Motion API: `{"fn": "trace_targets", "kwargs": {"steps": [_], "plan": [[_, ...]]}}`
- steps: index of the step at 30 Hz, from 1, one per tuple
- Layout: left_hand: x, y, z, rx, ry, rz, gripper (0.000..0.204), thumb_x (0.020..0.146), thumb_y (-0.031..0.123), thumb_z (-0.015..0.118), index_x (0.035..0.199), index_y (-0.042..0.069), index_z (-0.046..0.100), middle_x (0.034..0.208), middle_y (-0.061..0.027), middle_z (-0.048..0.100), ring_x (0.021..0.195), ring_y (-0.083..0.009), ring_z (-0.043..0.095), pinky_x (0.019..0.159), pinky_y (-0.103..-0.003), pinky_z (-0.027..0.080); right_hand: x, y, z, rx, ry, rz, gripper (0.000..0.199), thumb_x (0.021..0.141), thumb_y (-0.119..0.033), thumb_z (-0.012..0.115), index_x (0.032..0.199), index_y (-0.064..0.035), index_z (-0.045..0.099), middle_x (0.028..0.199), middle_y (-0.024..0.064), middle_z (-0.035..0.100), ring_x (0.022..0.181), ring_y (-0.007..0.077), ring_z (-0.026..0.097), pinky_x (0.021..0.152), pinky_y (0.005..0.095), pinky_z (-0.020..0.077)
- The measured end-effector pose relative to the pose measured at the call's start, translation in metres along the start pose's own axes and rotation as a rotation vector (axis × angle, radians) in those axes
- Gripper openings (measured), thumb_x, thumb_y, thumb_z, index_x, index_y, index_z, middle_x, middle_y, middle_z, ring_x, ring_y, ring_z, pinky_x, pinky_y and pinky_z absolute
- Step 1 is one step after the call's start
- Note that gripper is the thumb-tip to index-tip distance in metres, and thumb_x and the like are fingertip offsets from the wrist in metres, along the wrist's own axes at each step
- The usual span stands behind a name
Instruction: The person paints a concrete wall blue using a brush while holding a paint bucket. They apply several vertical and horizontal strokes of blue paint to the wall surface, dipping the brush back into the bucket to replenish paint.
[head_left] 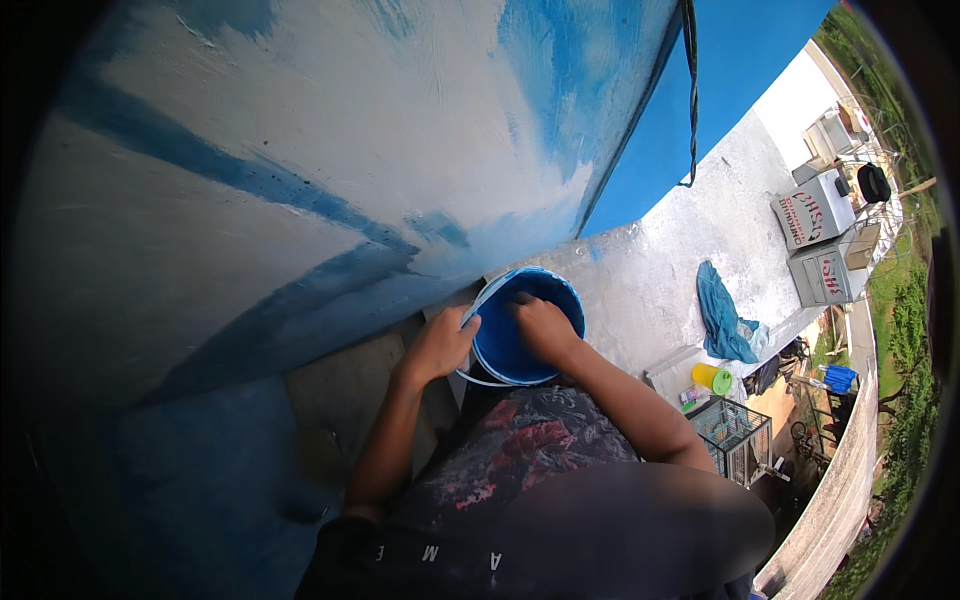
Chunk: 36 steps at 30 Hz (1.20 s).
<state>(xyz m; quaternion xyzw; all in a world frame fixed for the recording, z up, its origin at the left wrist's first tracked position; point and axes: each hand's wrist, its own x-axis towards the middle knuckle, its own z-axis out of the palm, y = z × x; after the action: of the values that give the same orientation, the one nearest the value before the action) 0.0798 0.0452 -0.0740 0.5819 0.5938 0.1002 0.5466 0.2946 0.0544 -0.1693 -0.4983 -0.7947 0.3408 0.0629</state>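
A round bucket (500,352) with blue paint coating its inside stands in front of my body, its mouth facing up. My left hand (447,345) grips the near-left rim, with the thumb over the edge. A thin white handle hangs along the bucket's lower side. My right hand (545,330) reaches down into the bucket with its fingers curled. Something dark shows at the fingertips, but I cannot make out what they hold. Just beyond rises a wall (330,120) with uneven blue paint over white.
A black cable (691,90) hangs beside the wall. On the pale ledge to the right lies a blue cloth (722,315). Farther right are cardboard boxes (812,215), a yellow container (711,378) and a wire cage (735,435). Greenery lies past a curved parapet (835,480).
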Motion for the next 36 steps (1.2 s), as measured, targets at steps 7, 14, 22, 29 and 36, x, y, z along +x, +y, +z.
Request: {"fn": "trace_targets", "kwargs": {"steps": [7, 14, 22, 29, 36], "plan": [[-0.005, 0.004, 0.003, 0.080, 0.012, -0.016, 0.038, 0.115, 0.025, 0.045, 0.101, -0.004, 0.065, 0.060, -0.0088, 0.063, 0.049, -0.0195, 0.064, 0.053, -0.037, 0.052, -0.018, 0.001, -0.031, 0.270, 0.268, -0.152, 0.024, 0.087, -0.003, 0.071, 0.110, 0.0002, 0.077, 0.106, 0.0218, 0.076, 0.094, 0.0414, 0.074, 0.083, 0.0476, 0.0594], [-0.001, 0.001, 0.005, 0.053, 0.051, -0.055, 0.038, 0.114, 0.026, 0.047, 0.102, -0.005, 0.066, 0.062, -0.0112, 0.066, 0.052, -0.0224, 0.067, 0.058, -0.039, 0.053, -0.035, 0.009, -0.075, 0.541, 0.581, -0.023, 0.016, 0.092, -0.008, 0.076, 0.106, -0.0002, 0.078, 0.100, 0.0194, 0.076, 0.086, 0.0364, 0.076, 0.075, 0.0400, 0.0610], [0.014, 0.005, 0.000, 0.179, 0.146, -0.107, 0.027, 0.099, 0.018, 0.064, 0.104, -0.008, 0.072, 0.070, -0.0212, 0.072, 0.064, -0.0327, 0.075, 0.073, -0.047, 0.057, -0.027, 0.035, -0.028, 0.042, 0.713, -0.292, 0.031, 0.084, -0.010, 0.081, 0.114, -0.0140, 0.077, 0.108, 0.0066, 0.075, 0.084, 0.0320, 0.074, 0.070, 0.0420, 0.0584], [0.019, 0.004, 0.003, 0.182, 0.136, -0.126, 0.028, 0.098, 0.018, 0.065, 0.109, -0.007, 0.072, 0.074, -0.0225, 0.073, 0.068, -0.0340, 0.076, 0.074, -0.047, 0.057, -0.028, 0.033, -0.021, 0.048, 0.764, -0.181, 0.024, 0.089, -0.015, 0.082, 0.113, -0.0136, 0.078, 0.094, 0.0092, 0.073, 0.076, 0.0333, 0.072, 0.066, 0.0432, 0.0565], [0.029, -0.021, 0.009, 0.217, 0.150, -0.040, 0.036, 0.098, 0.025, 0.067, 0.120, -0.002, 0.071, 0.090, -0.0237, 0.076, 0.084, -0.0359, 0.076, 0.082, -0.047, 0.056, -0.024, 0.037, -0.018, 0.064, 0.771, -0.108, 0.022, 0.091, -0.020, 0.081, 0.112, -0.0143, 0.077, 0.083, 0.0104, 0.069, 0.069, 0.0352, 0.068, 0.062, 0.0449, 0.0537]]}}
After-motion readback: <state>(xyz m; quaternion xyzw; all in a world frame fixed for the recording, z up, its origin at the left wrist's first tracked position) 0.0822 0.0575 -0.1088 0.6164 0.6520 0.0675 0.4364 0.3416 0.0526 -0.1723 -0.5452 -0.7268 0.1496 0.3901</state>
